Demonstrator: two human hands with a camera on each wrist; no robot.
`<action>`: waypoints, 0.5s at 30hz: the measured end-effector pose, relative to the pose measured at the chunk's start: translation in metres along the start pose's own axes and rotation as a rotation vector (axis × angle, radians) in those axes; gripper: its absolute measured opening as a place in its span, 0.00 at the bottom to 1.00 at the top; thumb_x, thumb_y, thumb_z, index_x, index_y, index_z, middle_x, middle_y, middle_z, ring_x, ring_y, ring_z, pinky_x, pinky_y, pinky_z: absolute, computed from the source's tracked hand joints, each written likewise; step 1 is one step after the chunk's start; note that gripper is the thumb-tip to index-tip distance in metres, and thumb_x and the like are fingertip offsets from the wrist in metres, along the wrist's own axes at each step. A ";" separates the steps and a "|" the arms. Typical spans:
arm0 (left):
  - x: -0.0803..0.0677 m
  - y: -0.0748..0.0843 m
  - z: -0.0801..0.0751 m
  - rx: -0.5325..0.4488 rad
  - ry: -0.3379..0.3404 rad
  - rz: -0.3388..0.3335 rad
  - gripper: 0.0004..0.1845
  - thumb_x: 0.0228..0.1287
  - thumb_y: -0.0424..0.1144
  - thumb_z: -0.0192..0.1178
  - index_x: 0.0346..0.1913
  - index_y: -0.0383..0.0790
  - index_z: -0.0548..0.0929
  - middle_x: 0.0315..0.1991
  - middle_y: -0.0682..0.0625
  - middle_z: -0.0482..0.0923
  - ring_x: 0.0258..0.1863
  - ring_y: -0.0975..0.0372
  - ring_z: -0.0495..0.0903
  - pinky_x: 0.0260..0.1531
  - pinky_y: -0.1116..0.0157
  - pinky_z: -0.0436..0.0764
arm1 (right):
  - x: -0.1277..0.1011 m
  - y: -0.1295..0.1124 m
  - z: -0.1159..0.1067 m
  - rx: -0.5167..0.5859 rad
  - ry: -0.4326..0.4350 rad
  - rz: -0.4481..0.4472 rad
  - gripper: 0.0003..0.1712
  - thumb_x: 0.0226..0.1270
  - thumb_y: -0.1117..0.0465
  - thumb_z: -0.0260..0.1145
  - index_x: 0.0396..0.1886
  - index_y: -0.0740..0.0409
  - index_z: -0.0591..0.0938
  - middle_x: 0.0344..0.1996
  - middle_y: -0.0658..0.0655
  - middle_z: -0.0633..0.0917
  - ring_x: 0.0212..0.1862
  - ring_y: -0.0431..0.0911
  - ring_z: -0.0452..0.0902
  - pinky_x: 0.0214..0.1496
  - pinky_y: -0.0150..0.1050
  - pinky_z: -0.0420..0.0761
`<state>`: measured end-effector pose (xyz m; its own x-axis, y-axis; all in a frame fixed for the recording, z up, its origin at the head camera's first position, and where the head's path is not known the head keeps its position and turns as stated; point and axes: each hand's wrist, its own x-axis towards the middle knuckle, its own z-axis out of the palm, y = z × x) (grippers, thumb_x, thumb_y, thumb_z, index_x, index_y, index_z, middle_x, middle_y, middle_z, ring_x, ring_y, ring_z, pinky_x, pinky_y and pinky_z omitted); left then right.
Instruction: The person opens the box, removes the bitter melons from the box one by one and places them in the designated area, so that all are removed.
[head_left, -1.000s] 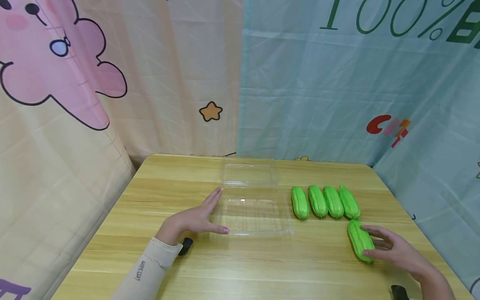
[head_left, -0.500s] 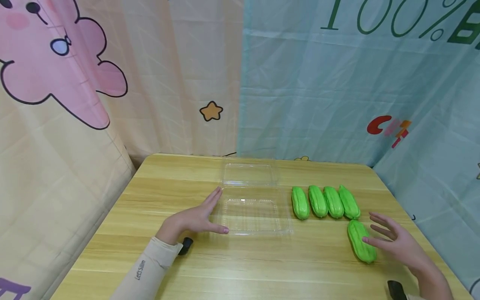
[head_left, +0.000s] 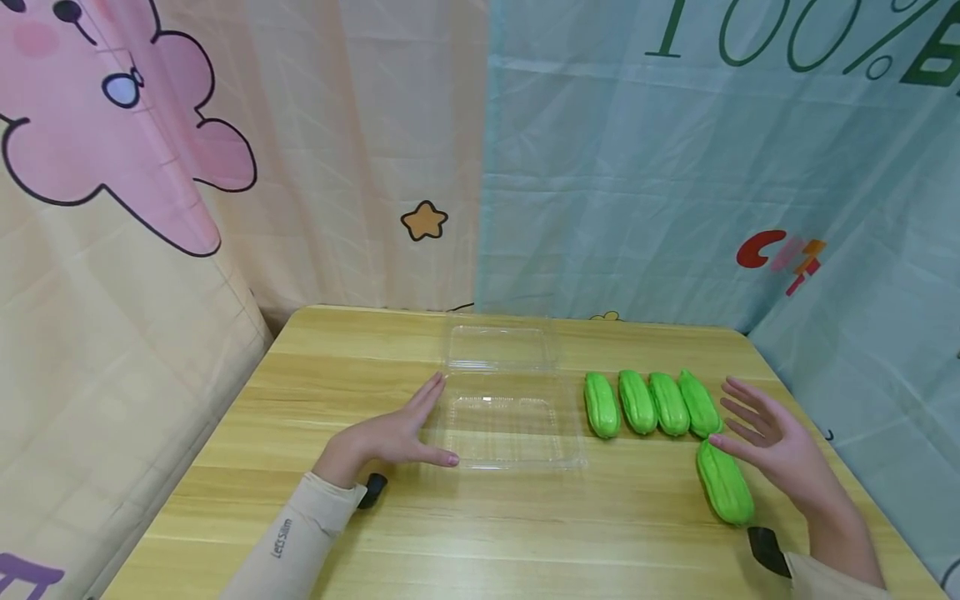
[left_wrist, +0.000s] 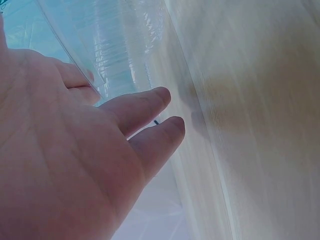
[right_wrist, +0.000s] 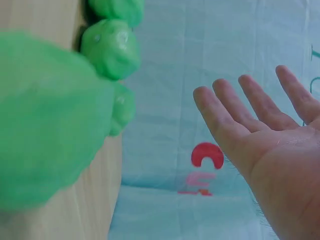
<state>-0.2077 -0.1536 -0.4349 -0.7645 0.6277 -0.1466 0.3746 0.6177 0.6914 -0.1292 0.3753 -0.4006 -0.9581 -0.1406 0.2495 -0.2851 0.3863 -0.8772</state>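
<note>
I count five green toy gourds in total: four lie side by side in one row (head_left: 651, 404) on the wooden table (head_left: 525, 525), and the fifth gourd (head_left: 724, 483) lies alone in front of that row, nearer the table's right edge. My right hand (head_left: 772, 446) is raised just beside the lone gourd, fingers straight and spread, holding nothing. One clear plastic clamshell box (head_left: 504, 408) lies open at the table's centre, its lid folded back. My left hand (head_left: 386, 437) rests flat at the box's left edge, fingers straight, gripping nothing. Two printed curtains hang behind the table
</note>
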 end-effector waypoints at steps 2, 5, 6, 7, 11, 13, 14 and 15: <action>0.000 0.000 0.000 -0.002 0.001 -0.003 0.70 0.56 0.66 0.70 0.80 0.43 0.27 0.80 0.48 0.19 0.78 0.51 0.30 0.73 0.48 0.50 | 0.007 -0.004 0.005 0.026 -0.016 -0.031 0.48 0.65 0.77 0.67 0.81 0.53 0.57 0.73 0.49 0.65 0.67 0.32 0.66 0.59 0.22 0.72; -0.001 0.000 0.000 -0.007 0.001 -0.003 0.70 0.56 0.65 0.70 0.80 0.43 0.27 0.80 0.48 0.19 0.78 0.51 0.30 0.73 0.48 0.50 | 0.017 -0.008 0.012 0.031 -0.046 -0.071 0.49 0.64 0.78 0.68 0.80 0.55 0.58 0.73 0.49 0.66 0.68 0.34 0.66 0.60 0.23 0.72; -0.001 0.001 0.000 -0.008 0.001 -0.002 0.70 0.56 0.65 0.70 0.80 0.43 0.28 0.80 0.48 0.19 0.78 0.51 0.30 0.74 0.48 0.50 | 0.020 -0.010 0.014 0.033 -0.058 -0.082 0.49 0.63 0.78 0.68 0.80 0.56 0.58 0.72 0.49 0.66 0.68 0.35 0.66 0.60 0.24 0.71; -0.001 0.001 0.000 -0.010 0.001 -0.002 0.70 0.56 0.65 0.70 0.80 0.43 0.28 0.80 0.48 0.19 0.78 0.51 0.30 0.74 0.48 0.50 | 0.023 -0.011 0.017 0.033 -0.067 -0.087 0.49 0.63 0.78 0.68 0.80 0.56 0.58 0.72 0.49 0.67 0.68 0.35 0.66 0.61 0.24 0.71; -0.001 0.001 0.000 -0.010 0.002 0.002 0.70 0.56 0.65 0.70 0.80 0.44 0.27 0.80 0.49 0.19 0.78 0.51 0.30 0.73 0.48 0.50 | 0.034 -0.015 0.027 0.041 -0.102 -0.084 0.48 0.63 0.77 0.69 0.79 0.58 0.59 0.72 0.50 0.67 0.69 0.37 0.66 0.61 0.25 0.72; -0.001 0.001 -0.001 -0.010 0.002 0.000 0.70 0.56 0.65 0.70 0.80 0.45 0.27 0.80 0.49 0.19 0.78 0.51 0.31 0.73 0.48 0.50 | 0.038 -0.016 0.034 0.038 -0.122 -0.075 0.48 0.63 0.76 0.70 0.79 0.57 0.59 0.72 0.50 0.67 0.68 0.37 0.66 0.61 0.26 0.72; -0.001 0.001 0.000 -0.009 0.002 -0.001 0.70 0.56 0.66 0.70 0.80 0.45 0.27 0.80 0.49 0.19 0.78 0.51 0.31 0.73 0.48 0.50 | 0.041 -0.017 0.037 0.039 -0.133 -0.075 0.48 0.63 0.75 0.70 0.79 0.57 0.59 0.72 0.51 0.67 0.69 0.37 0.66 0.61 0.26 0.72; -0.002 0.001 -0.001 -0.010 0.002 -0.002 0.70 0.56 0.66 0.70 0.80 0.45 0.28 0.80 0.49 0.19 0.78 0.51 0.31 0.73 0.48 0.50 | 0.043 -0.019 0.040 0.036 -0.143 -0.075 0.48 0.63 0.75 0.70 0.79 0.57 0.59 0.72 0.52 0.67 0.69 0.37 0.66 0.61 0.26 0.72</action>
<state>-0.2064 -0.1542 -0.4335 -0.7663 0.6254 -0.1472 0.3676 0.6147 0.6979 -0.1640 0.3253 -0.3898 -0.9199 -0.2972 0.2557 -0.3518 0.3377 -0.8731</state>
